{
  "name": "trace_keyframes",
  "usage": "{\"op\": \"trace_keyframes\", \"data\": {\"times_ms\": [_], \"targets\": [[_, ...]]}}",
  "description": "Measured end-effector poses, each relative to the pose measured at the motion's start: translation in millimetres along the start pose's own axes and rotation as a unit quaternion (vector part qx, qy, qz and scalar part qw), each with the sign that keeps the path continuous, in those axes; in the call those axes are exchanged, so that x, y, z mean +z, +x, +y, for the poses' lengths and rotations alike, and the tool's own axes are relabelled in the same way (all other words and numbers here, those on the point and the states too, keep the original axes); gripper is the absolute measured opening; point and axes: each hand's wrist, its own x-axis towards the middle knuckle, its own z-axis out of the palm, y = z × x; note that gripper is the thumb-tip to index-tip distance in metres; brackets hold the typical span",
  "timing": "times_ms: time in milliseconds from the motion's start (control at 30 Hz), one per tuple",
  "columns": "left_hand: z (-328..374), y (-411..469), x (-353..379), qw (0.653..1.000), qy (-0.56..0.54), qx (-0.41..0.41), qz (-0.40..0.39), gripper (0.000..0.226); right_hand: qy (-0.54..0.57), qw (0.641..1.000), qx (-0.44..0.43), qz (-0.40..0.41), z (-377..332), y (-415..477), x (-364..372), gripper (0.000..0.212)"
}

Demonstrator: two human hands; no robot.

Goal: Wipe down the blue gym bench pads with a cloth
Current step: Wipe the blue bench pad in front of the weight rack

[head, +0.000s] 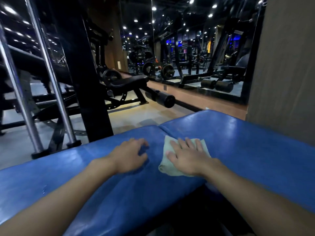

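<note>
1. Right hand (189,159): fingers (190,143) straight and a bit spread, palm flat, pressing down on the cloth (166,166). It isn't gripping, just pushing flat.
2. Left hand (129,155): fingers (143,144) loosely bent with the tips touching the pad and nothing held. It's kinda blurry, sitting just beside the cloth but not touching it.
3. The cloth is pale green and folded into a rough rectangle. One corner pokes out toward the seam (161,129) and a rolled edge shows near the wrist.
4. It lies on the blue pads right where the two meet: the left pad (68,167) and the right pad (247,142) butt together at that seam in a shallow V. The vinyl is glossy, with light glare and pale scuffed patches, plus a small nick on the left pad near the forearm.
5. Edges: the far edge of the pads drops to the grey floor (136,118). The near edge falls into a dark gap under the forearms. Both pads run out of frame sideways, so there's lots of blue surface either side of the hands.
6. Tight spots: a black upright post (85,82) and chrome rails (51,86) stand near the left pad's far edge. A grey pillar (281,65) stands against the right pad's far side.
7. Further back are a black bench (129,80) and a wall mirror (204,57).
8. A small pale plate (119,64) on the brown wall is too small to read.
</note>
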Motion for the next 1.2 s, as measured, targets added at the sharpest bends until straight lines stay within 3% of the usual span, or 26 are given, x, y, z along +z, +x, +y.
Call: {"op": "trace_keyframes", "data": {"times_ms": [67,200,300,433,600,1000,1200], "targets": [[2,-9,-6,0.998,0.037,-0.024,-0.037,0.058,-0.028,0.999,-0.025,0.015,2,-9,1,0.063],[17,-24,-17,0.997,0.062,-0.027,-0.036,0.041,-0.031,0.997,-0.067,0.018,5,-35,-5,0.056],[17,-22,-19,0.993,0.088,-0.041,-0.062,0.052,0.019,0.997,-0.069,-0.024,7,-44,1,0.054],[5,-25,-11,0.988,0.099,-0.074,-0.087,0.078,0.026,0.996,-0.089,0.006,11,-40,7,0.052],[-11,-25,-1,0.986,0.117,-0.073,-0.097,0.066,0.006,0.994,-0.108,0.015,3,6,4,0.052],[-22,-26,11,0.986,0.149,-0.049,-0.053,0.072,0.044,0.99,-0.132,0.012,-45,188,-12,0.053],[-21,-26,11,0.99,0.121,-0.065,-0.035,0.073,0.045,0.99,-0.132,0.003,-39,169,-8,0.054]]}}
